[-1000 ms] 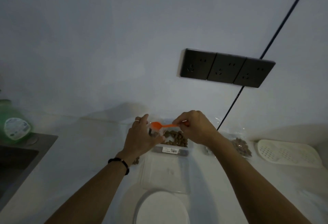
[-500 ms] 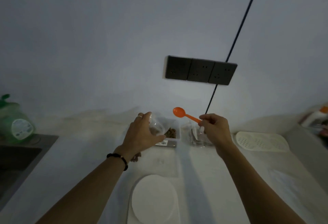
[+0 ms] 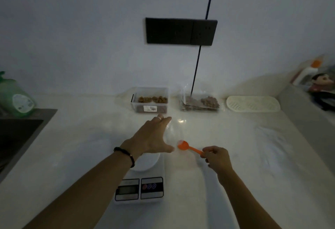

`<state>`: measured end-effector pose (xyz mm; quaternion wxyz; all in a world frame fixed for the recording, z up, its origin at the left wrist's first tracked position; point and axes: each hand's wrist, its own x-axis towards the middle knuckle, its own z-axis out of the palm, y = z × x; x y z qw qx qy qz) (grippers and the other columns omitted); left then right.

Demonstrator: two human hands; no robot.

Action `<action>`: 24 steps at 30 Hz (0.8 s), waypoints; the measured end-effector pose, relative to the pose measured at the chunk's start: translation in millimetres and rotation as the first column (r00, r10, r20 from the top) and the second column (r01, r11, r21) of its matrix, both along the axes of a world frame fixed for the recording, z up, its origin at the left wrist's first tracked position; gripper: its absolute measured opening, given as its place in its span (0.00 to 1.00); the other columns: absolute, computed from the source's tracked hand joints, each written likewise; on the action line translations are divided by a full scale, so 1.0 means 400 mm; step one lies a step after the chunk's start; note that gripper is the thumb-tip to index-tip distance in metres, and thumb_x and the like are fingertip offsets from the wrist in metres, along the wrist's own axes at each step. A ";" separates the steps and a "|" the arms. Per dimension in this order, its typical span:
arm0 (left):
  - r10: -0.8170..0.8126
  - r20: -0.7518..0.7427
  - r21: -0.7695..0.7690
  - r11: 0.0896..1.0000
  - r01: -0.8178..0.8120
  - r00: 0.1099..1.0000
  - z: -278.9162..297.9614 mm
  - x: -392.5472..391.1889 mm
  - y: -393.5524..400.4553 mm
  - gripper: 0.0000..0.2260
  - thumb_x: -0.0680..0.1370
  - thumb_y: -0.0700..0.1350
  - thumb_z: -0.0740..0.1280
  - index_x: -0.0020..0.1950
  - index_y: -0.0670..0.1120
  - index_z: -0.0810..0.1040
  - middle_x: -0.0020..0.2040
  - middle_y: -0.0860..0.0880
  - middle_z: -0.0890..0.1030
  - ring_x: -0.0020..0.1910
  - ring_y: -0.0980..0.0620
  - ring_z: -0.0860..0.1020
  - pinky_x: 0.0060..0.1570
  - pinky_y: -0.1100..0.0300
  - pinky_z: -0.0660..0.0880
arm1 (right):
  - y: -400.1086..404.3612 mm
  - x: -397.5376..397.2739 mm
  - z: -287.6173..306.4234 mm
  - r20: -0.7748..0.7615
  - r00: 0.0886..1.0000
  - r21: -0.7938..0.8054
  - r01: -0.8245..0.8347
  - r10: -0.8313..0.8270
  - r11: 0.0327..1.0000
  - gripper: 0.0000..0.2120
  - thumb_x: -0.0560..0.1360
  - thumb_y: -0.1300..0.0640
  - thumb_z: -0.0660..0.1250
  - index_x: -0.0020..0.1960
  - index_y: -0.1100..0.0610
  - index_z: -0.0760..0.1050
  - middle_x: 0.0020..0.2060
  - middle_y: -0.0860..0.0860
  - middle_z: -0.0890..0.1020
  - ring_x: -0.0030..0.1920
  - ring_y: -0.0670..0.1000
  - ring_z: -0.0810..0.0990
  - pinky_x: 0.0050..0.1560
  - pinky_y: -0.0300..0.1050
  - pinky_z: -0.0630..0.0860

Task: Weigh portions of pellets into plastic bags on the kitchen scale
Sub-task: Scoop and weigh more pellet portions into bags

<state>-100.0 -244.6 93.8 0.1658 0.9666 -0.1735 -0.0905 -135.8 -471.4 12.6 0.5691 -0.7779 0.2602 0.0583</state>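
Pinching the handle of an orange spoon (image 3: 188,149), the right hand (image 3: 216,157) is held just right of the kitchen scale (image 3: 141,183). The left hand (image 3: 154,137) is spread flat, fingers apart, against a clear plastic bag (image 3: 175,132). Pellets are seen in a clear container (image 3: 149,100) by the wall, with filled bags (image 3: 199,101) beside it.

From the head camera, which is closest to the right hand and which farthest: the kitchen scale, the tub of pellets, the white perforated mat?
Measured from the right hand:
1. Kitchen scale, just to its left on the counter.
2. Tub of pellets, ahead and left, by the wall.
3. White perforated mat, ahead and right; too close to the tub to rank firmly.
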 end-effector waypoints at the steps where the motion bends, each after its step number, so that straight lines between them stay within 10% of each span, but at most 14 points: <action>1: -0.025 0.005 0.028 0.999 0.025 1.000 -0.006 -0.002 -0.009 0.49 0.66 0.61 0.75 0.78 0.48 0.52 0.75 0.45 0.59 0.70 0.47 0.65 0.67 0.54 0.67 | -0.004 -0.005 -0.017 -0.012 1.000 -0.038 0.000 -0.001 0.999 0.10 0.72 0.67 0.66 0.38 0.55 0.80 0.38 0.55 0.84 0.41 0.55 0.80 0.44 0.48 0.77; 8: -0.137 -0.026 0.087 0.986 0.139 0.990 -0.053 -0.010 -0.020 0.50 0.66 0.63 0.74 0.78 0.47 0.51 0.74 0.48 0.61 0.70 0.49 0.63 0.68 0.55 0.64 | 0.020 -0.023 -0.024 -0.032 0.987 -0.569 -0.147 0.156 0.809 0.11 0.77 0.52 0.62 0.50 0.55 0.81 0.48 0.52 0.83 0.55 0.57 0.77 0.53 0.48 0.72; 13: -0.154 -0.012 0.031 0.988 0.154 0.988 -0.073 -0.003 -0.008 0.49 0.66 0.62 0.75 0.78 0.47 0.53 0.75 0.49 0.61 0.71 0.50 0.63 0.68 0.57 0.62 | 0.131 0.009 0.053 0.088 0.945 0.007 -0.316 0.314 0.949 0.13 0.79 0.50 0.63 0.49 0.58 0.81 0.39 0.52 0.84 0.40 0.51 0.83 0.41 0.44 0.80; 24: -0.101 -0.029 0.034 0.994 0.102 0.995 -0.177 -0.002 0.175 0.50 0.66 0.67 0.72 0.78 0.47 0.52 0.78 0.48 0.54 0.76 0.50 0.52 0.75 0.54 0.49 | 0.185 0.070 -0.015 -0.002 0.994 0.096 -0.109 0.110 0.989 0.11 0.71 0.74 0.65 0.52 0.68 0.79 0.31 0.57 0.79 0.29 0.51 0.76 0.33 0.41 0.76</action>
